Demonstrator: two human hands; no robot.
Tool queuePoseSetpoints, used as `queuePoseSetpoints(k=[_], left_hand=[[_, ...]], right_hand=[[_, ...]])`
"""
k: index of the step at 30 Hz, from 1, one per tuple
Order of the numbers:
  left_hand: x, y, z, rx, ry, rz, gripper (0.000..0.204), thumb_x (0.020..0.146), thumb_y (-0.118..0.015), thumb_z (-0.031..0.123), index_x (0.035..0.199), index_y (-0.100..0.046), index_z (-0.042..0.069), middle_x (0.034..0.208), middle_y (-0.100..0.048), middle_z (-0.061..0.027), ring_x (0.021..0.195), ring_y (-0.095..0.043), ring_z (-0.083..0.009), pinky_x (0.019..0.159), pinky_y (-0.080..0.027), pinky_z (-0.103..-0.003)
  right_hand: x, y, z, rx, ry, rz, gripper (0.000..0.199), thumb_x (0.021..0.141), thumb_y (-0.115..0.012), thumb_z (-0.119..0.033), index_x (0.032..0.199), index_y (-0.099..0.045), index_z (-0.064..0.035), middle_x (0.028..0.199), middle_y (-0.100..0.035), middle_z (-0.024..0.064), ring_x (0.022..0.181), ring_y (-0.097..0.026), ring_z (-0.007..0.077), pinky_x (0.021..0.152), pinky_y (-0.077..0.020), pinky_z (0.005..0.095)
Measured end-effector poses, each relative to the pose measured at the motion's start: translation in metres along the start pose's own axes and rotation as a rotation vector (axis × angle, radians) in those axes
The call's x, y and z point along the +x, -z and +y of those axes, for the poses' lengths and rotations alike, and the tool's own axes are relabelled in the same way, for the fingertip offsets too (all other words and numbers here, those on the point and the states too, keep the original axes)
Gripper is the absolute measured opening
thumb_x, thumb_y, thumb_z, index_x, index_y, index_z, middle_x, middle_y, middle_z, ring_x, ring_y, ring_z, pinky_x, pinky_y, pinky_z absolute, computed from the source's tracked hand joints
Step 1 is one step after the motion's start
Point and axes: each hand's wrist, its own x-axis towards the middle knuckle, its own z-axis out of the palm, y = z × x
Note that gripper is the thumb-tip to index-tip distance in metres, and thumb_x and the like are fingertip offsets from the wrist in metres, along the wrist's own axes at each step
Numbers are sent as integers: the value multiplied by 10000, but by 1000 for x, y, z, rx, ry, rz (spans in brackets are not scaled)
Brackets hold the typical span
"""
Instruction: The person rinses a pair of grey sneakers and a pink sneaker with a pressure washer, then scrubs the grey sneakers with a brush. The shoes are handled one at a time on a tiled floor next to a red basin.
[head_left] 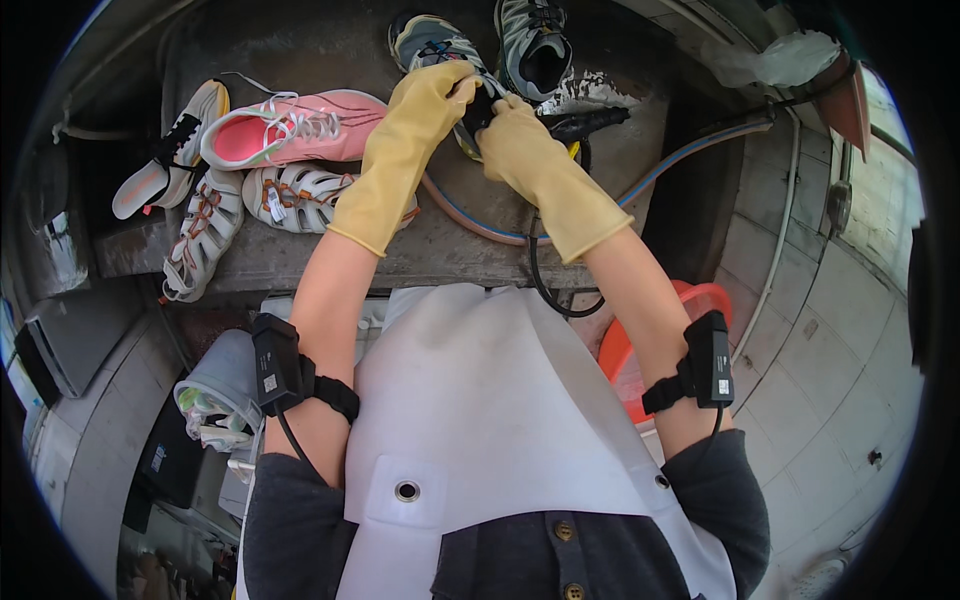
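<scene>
At the counter (310,55), our gloved left hand (434,86) and right hand (510,132) hold a grey sneaker (430,42), each grip closed near its opening; a pink sneaker (345,120) lies leftward.

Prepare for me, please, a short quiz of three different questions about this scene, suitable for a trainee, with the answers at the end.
1. Multiple choice: what colour are the long gloves that the person wears?
a) blue
b) pale yellow
c) black

2. True or false: the red basin is on the person's left side.

3. Open: which thing do the left hand and the right hand both touch?

Key
1: b.
2: False; the red basin is on the right, partly behind the right arm.
3: The grey shoe, the left one of two near the top of the picture.
</scene>
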Motion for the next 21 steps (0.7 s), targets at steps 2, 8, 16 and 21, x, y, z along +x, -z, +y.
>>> queuePoseSetpoints(k=[2,8,16,21], left_hand=[[-5,5,2,44,-31,17,272,1024,-744,238,1252,-785,95,1038,-795,-166,915,-764,-341,849,-592,-399],[-2,0,-5,39,-49,53,269,1012,-739,221,1251,-791,111,1134,-801,-166,1049,-773,-360,917,-603,-404],[-6,8,-8,38,-221,9,240,957,-802,126,1188,-798,59,1053,-822,-131,976,-796,-311,852,-625,-373],[-12,7,-31,-32,-238,10,224,959,-794,94,1175,-787,37,1030,-821,-137,922,-803,-288,811,-628,-355]], right_hand=[[2,18,-12,8,-43,-70,292,951,-645,-178,1112,-875,-100,1137,-831,114,1341,-666,316,1181,-429,470],[44,-66,-6,453,-82,604,456,984,-604,-65,1436,-653,-32,1268,-763,220,1201,-724,430,996,-604,485],[102,-105,2,959,-248,431,321,1086,-554,-241,1310,-737,-99,1296,-755,225,1229,-711,414,1033,-569,484],[109,-88,9,572,34,146,330,1081,-580,-223,1350,-719,-90,1311,-761,206,1225,-729,359,1024,-582,462]])
